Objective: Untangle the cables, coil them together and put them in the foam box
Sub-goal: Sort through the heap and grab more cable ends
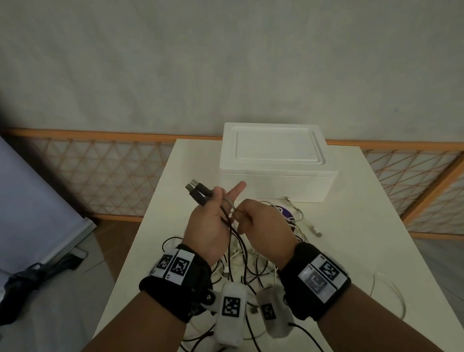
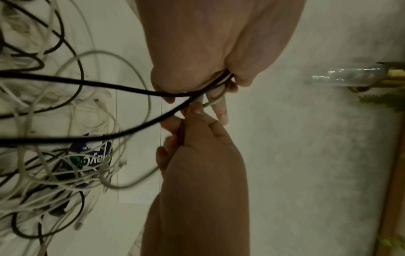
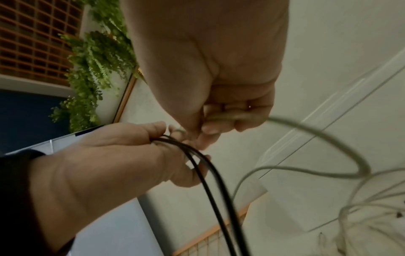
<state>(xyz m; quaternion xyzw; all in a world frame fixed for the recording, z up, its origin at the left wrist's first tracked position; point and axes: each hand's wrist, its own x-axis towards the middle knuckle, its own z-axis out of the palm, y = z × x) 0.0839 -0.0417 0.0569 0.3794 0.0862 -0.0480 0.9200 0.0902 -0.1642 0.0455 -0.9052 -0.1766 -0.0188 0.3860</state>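
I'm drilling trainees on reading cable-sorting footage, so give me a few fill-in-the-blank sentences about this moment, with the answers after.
1. The left hand grips the plug ends of cables whose colour is ____.
2. The right hand pinches a ____ cable.
3. The foam box on the table has its lid ____.
4. The rest of the cable tangle lies on the ____.

Missing words: black; white; on (closed); table

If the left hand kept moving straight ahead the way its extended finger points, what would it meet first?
Probably the front wall of the foam box: the left hand points at it, though depth is unclear.
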